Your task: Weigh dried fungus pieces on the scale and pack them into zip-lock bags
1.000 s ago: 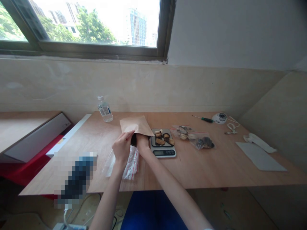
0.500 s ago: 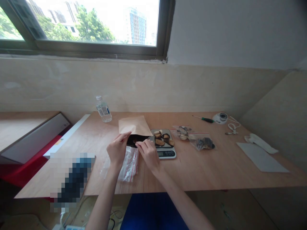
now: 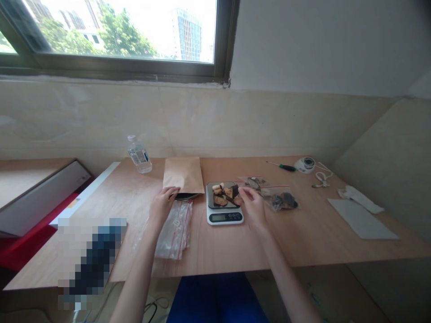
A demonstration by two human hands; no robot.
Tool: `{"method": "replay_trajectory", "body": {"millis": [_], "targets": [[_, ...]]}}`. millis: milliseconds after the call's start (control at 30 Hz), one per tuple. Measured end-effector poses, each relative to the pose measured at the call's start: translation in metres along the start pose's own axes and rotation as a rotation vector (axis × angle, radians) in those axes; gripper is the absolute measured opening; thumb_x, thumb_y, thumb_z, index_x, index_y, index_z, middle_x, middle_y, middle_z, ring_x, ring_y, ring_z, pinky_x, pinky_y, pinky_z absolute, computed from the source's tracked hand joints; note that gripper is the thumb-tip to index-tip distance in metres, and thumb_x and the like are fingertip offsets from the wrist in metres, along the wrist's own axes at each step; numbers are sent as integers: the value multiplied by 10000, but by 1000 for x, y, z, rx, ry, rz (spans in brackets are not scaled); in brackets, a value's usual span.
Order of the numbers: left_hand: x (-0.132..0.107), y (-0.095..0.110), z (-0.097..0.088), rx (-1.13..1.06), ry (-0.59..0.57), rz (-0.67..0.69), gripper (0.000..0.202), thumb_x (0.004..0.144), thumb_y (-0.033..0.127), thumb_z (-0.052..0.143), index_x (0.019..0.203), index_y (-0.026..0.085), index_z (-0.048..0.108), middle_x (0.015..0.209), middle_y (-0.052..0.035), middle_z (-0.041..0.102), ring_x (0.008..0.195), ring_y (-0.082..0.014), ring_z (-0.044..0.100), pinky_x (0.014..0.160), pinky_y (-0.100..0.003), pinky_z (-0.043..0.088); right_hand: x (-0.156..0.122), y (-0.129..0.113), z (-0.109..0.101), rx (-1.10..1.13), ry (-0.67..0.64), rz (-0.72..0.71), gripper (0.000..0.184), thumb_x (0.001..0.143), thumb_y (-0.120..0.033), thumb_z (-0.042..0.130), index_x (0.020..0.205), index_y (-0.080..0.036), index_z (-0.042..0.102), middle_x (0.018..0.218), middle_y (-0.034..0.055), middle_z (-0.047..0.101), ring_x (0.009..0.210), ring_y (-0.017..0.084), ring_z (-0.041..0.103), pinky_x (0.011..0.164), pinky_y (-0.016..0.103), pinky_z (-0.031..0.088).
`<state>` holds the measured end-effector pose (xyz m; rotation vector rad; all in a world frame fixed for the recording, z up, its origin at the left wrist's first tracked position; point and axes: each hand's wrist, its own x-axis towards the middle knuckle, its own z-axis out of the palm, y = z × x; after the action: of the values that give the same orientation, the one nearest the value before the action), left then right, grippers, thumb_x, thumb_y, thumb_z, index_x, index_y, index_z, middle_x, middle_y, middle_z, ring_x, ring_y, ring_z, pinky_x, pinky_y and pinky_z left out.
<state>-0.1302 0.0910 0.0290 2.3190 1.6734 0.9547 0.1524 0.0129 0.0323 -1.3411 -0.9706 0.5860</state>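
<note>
- At the near left of the table (image 3: pixel 303 244): pixelated item (image 3: pixel 97 260), details unreadable.
- Far left: clear bottle (image 3: pixel 139 155), upright, slightly tilted in view.
- Left of centre: left hand (image 3: pixel 164 199), thumb and fingers clamped on the near edge of the paper bag (image 3: pixel 183 174). Bag lies flat, its dark opening facing the near side.
- Near side of the paper bag: clear plastic bags (image 3: pixel 173 235) with red strips, overlapping.
- Centre, right of the paper bag: scale (image 3: pixel 225 218), display facing near. Dried pieces (image 3: pixel 221 201) rest on its plate.
- Right edge of the plate: right hand (image 3: pixel 253 204), fingertips drawn together at a dark piece (image 3: pixel 235 190); cannot tell whether it is gripped.
- Right of the scale: two filled bags (image 3: pixel 284 201).
- Far right: screwdriver (image 3: pixel 287 168) beside a white device (image 3: pixel 305 165); cable (image 3: pixel 322 180) nearer.
- Right end: white sheet (image 3: pixel 362 220).
</note>
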Motion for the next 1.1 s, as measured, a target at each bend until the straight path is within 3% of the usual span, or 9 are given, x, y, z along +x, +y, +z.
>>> {"method": "replay_trajectory", "body": {"millis": [67,233,367,533,600,733,867,1000,1100], "targets": [[-9,12,7,-51,27,92,262,869,258,463,1081,240,617,1113,-48,631,1021,-195,581,878,-320,439,21,12,-6,-57,29,-26,395,714,-520,610,808,-139,663,806,74,689,732,196,613,679,306,475],[-36,76,36,-223,-24,259,261,881,211,418,1083,241,579,1084,-54,605,1009,-178,572,867,-325,463,60,35,4,-289,45,-162,415,780,-516,512,798,-132,668,786,95,682,706,200,602,685,320,468],[-32,107,59,-262,7,216,299,860,181,442,1149,212,510,1140,-82,563,1069,-200,539,917,-364,444,72,41,16,-407,-9,-250,342,818,-446,503,796,-151,675,796,87,643,701,197,582,693,328,463],[-14,112,70,-324,1,167,306,855,160,430,1158,177,470,1141,-103,531,1093,-204,514,953,-371,419,66,35,13,-651,-308,-535,255,874,-352,474,879,-213,688,880,72,592,863,214,570,814,356,445],[-8,112,71,-336,-18,161,291,855,161,429,1142,170,470,1124,-107,530,1077,-208,521,941,-378,424,60,33,7,-645,-340,-559,267,898,-337,440,971,-228,673,934,74,588,926,214,564,859,362,439],[-5,111,74,-339,-46,134,268,849,170,446,1116,164,471,1101,-110,529,1066,-222,524,933,-395,423,44,36,-6,-503,-280,-499,302,910,-340,413,1134,-240,589,1069,79,586,1059,212,533,952,385,412],[-14,109,81,-332,1,92,326,838,232,500,1152,169,435,1117,-109,507,1062,-222,524,904,-376,437,18,47,-17,-458,-240,-417,407,856,-389,503,1225,-217,487,1180,104,553,1128,238,500,979,429,399],[-27,116,90,-188,82,20,435,791,373,576,1126,134,435,1073,-135,527,1037,-268,517,857,-422,431,-6,55,-17,-472,-177,-394,529,817,-393,553,1285,-200,402,1202,132,523,1132,261,492,962,456,406],[-32,126,91,-66,67,-66,431,786,401,568,1089,116,456,1058,-157,545,1013,-298,511,822,-454,417,-15,57,-14,-486,-141,-387,521,827,-369,535,1293,-187,386,1202,144,515,1126,260,491,956,460,406]]}}
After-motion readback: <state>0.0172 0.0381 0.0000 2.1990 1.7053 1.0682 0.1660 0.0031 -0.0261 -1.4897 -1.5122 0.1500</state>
